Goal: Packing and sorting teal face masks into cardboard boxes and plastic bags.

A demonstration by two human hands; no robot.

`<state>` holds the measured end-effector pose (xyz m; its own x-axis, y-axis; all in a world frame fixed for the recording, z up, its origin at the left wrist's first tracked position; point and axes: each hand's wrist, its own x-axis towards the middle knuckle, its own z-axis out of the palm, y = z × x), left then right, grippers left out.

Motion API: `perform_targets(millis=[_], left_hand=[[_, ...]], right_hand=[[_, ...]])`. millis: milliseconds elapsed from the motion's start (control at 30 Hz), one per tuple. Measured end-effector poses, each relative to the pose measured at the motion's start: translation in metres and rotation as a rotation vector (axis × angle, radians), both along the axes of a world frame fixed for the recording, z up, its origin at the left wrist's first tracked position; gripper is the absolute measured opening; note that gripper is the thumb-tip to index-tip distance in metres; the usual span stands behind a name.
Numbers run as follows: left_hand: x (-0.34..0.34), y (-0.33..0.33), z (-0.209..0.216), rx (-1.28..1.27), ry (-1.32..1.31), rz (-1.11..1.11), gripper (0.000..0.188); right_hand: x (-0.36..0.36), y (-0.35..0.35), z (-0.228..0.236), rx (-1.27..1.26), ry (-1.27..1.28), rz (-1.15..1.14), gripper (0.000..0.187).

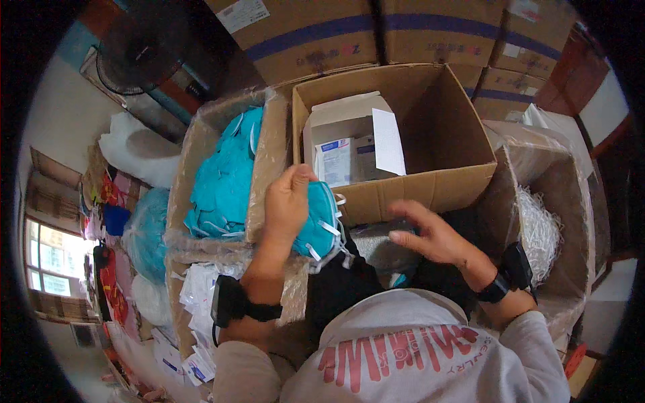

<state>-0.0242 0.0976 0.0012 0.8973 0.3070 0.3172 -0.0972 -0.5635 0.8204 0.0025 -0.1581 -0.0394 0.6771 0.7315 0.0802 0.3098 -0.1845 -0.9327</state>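
Observation:
My left hand [287, 200] is closed around a teal face mask [316, 227] with white elastic straps dangling from it. The hand is in front of a large open carton [423, 193]; whether more than one mask is in its grip I cannot tell. Inside that carton a white box [388, 142] stands with its flap up, and small printed white packs [336, 162] show in it. My right hand [435, 236] is held out with fingers apart and nothing in it, just below the carton's front wall.
On the left, a plastic-lined carton [267, 144] holds a heap of teal masks [225, 178]. White printed packets [198, 305] fill a box beneath it. At right, another lined box [571, 221] contains white elastic straps [537, 235]. Closed cartons [440, 27] are stacked behind.

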Motion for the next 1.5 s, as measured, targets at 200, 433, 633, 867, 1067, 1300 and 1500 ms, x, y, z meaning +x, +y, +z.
perform_targets(millis=[200, 433, 633, 867, 1067, 1300, 1500], left_hand=[[0.004, -0.026, 0.010, -0.086, 0.030, -0.088, 0.044], [0.001, -0.016, 0.006, -0.277, 0.118, 0.102, 0.051], [-0.001, -0.013, -0.026, -0.582, 0.247, -0.093, 0.051], [0.014, -0.063, -0.026, -0.637, 0.192, 0.113, 0.052], [0.027, -0.045, -0.053, 0.076, -0.039, 0.053, 0.045], [-0.005, 0.058, -0.094, 0.262, 0.241, 0.526, 0.046], [0.003, 0.009, -0.033, -0.871, 0.085, 0.449, 0.049]], right_hand=[[0.002, 0.060, 0.023, 0.294, 0.034, 0.203, 0.052], [-0.001, 0.056, 0.008, 0.231, 0.460, 0.252, 0.028], [0.001, 0.059, -0.002, 0.492, 0.421, -0.090, 0.037], [0.030, 0.081, 0.036, 0.927, 0.916, -0.118, 0.043], [-0.002, 0.088, 0.047, 0.572, 0.115, 0.028, 0.035], [-0.056, 0.070, 0.093, 0.744, -0.554, 0.808, 0.016], [0.058, 0.069, 0.003, 0.537, 0.348, -0.271, 0.039]])
